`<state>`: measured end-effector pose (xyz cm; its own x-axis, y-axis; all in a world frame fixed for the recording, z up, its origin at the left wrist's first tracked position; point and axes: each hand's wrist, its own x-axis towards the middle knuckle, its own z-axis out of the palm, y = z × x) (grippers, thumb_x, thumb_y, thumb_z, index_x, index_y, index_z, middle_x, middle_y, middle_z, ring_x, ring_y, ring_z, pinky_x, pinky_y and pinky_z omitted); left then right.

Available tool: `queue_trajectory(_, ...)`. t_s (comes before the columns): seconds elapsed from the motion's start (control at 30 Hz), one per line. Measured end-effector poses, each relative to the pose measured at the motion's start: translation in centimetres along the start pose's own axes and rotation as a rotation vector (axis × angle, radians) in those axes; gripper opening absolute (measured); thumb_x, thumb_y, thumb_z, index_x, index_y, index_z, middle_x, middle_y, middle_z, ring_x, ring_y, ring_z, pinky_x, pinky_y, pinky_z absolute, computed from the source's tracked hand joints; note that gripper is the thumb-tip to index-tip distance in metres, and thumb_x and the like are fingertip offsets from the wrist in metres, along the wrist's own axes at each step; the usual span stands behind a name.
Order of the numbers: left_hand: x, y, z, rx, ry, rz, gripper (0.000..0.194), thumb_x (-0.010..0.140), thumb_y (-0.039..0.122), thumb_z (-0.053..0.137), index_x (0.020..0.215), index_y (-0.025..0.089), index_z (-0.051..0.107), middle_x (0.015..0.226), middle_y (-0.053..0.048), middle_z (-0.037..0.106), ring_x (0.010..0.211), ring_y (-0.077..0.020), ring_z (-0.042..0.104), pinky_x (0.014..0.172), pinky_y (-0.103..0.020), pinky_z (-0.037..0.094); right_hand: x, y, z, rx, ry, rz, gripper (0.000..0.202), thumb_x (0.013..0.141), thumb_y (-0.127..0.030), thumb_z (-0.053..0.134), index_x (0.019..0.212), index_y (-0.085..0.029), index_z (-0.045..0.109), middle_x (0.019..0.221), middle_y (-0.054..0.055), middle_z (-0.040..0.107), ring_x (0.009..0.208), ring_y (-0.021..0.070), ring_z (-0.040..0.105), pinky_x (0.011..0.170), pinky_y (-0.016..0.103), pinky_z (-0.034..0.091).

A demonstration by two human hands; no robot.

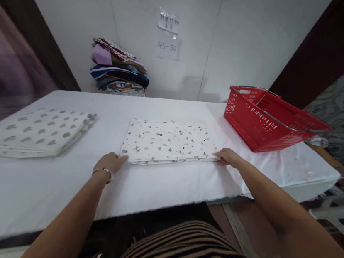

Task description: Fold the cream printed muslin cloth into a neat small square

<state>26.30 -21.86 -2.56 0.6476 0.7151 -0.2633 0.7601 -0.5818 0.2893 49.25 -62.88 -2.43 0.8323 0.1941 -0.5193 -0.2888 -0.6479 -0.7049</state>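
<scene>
A folded white cloth with small printed motifs point(170, 139) lies flat in the middle of the table. At its near left corner is my left hand point(111, 164), fingers closed around the edge, a bracelet on the wrist. My right hand point(228, 157) pinches the near right corner, thumb on top and fingers partly beneath the layers. Further left lies a second folded white cloth with grey-green cactus-like prints point(38, 129), apart from both hands.
A red plastic basket point(254, 122) with metal handles stands at the back right of the white-covered table point(151, 197). Stacked folded fabrics point(119, 72) sit by the back wall at left. Paper notes point(168, 47) hang on the wall. A white plastic stool point(337, 214) is at the right.
</scene>
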Motion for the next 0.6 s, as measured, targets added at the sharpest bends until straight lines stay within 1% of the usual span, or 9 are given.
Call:
queue_trajectory(0.13, 0.3, -0.1, 0.5, -0.077, 0.086, -0.032, 0.04, 0.066, 0.047, 0.055, 0.089, 0.014, 0.059, 0.089, -0.016, 0.067, 0.082, -0.0297, 0.063, 0.066, -0.035, 0.046, 0.1, 0.5, -0.1, 0.201, -0.076, 0.001, 0.027, 0.074, -0.025, 0.066, 0.094, -0.016, 0.049, 0.059, 0.0, 0.061, 0.05, 0.0141, 0.059, 0.05, 0.026, 0.052)
queue_trajectory(0.2, 0.5, -0.2, 0.6, -0.228, 0.083, -0.094, 0.035, 0.063, 0.043, 0.06, 0.085, 0.015, 0.058, 0.077, -0.012, 0.067, 0.077, -0.0282, 0.063, 0.065, -0.036, 0.047, 0.1, 0.7, 0.0, 0.286, -0.086, -0.031, 0.035, 0.073, -0.023, 0.067, 0.101, -0.017, 0.046, 0.064, 0.001, 0.063, 0.051, 0.0139, 0.06, 0.048, 0.026, 0.052)
queue_trajectory(0.23, 0.5, -0.2, 0.7, -0.366, 0.072, -0.142, 0.032, 0.063, 0.04, 0.063, 0.084, 0.015, 0.058, 0.071, -0.009, 0.066, 0.073, -0.0264, 0.063, 0.064, -0.035, 0.048, 0.1, 0.9, 0.0, 0.329, -0.092, -0.052, 0.038, 0.073, -0.022, 0.066, 0.104, -0.018, 0.045, 0.066, 0.002, 0.064, 0.051, 0.0138, 0.06, 0.047, 0.025, 0.052)
queue_trajectory(0.3, 0.5, -0.3, 0.8, -0.727, 0.051, -0.252, 0.028, 0.062, 0.031, 0.066, 0.084, 0.017, 0.055, 0.063, -0.003, 0.062, 0.065, -0.0213, 0.063, 0.062, -0.032, 0.051, 0.2, 1.3, 0.2, 0.409, -0.1, -0.077, 0.042, 0.074, -0.022, 0.066, 0.109, -0.019, 0.043, 0.069, 0.002, 0.064, 0.053, 0.014, 0.061, 0.047, 0.024, 0.052)
queue_trajectory(0.37, 0.2, -0.3, 1.0, -1.052, 0.03, -0.337, 0.025, 0.063, 0.023, 0.068, 0.084, 0.018, 0.054, 0.062, 0.0, 0.061, 0.061, -0.017, 0.062, 0.061, -0.03, 0.053, 0.2, 1.7, 0.3, 0.467, -0.107, -0.092, 0.045, 0.073, -0.021, 0.066, 0.111, -0.021, 0.042, 0.071, 0.002, 0.065, 0.056, 0.0144, 0.063, 0.05, 0.025, 0.054)
queue_trajectory(0.4, -0.1, -0.3, 1.0, -1.16, 0.006, -0.356, 0.022, 0.065, 0.02, 0.068, 0.083, 0.019, 0.054, 0.064, 0.001, 0.062, 0.06, -0.0156, 0.062, 0.06, -0.029, 0.053, 0.2, 1.8, 0.4, 0.494, -0.111, -0.105, 0.046, 0.072, -0.021, 0.066, 0.112, -0.022, 0.043, 0.073, 0.002, 0.065, 0.058, 0.0145, 0.063, 0.051, 0.026, 0.055)
queue_trajectory(0.5, -0.7, -0.1, 0.6, -1.343, -0.097, -0.315, 0.01, 0.071, 0.018, 0.063, 0.079, 0.019, 0.058, 0.071, 0.0, 0.065, 0.06, -0.0123, 0.061, 0.058, -0.024, 0.054, 0.3, 1.5, 0.3, 0.604, -0.139, -0.173, 0.047, 0.071, -0.02, 0.066, 0.112, -0.026, 0.045, 0.08, 0.001, 0.065, 0.064, 0.0148, 0.064, 0.056, 0.027, 0.056)
queue_trajectory(0.57, -0.7, 0.5, -0.6, -1.434, -0.153, -0.223, 0.007, 0.074, 0.017, 0.06, 0.081, 0.019, 0.061, 0.077, -0.001, 0.067, 0.063, -0.0109, 0.062, 0.058, -0.021, 0.054, 0.6, 0.5, -0.1, 0.679, -0.147, -0.223, 0.046, 0.07, -0.02, 0.066, 0.111, -0.027, 0.047, 0.082, 0.0, 0.065, 0.068, 0.015, 0.064, 0.058, 0.027, 0.057)
queue_trajectory(0.6, -0.4, 1.2, -1.6, -1.47, -0.161, -0.169, 0.008, 0.075, 0.016, 0.059, 0.082, 0.018, 0.062, 0.08, -0.001, 0.067, 0.065, -0.0105, 0.062, 0.059, -0.02, 0.054, 0.9, -0.3, -0.4, 0.712, -0.143, -0.25, 0.045, 0.07, -0.019, 0.066, 0.11, -0.027, 0.048, 0.082, -0.001, 0.065, 0.069, 0.0148, 0.064, 0.059, 0.027, 0.057)
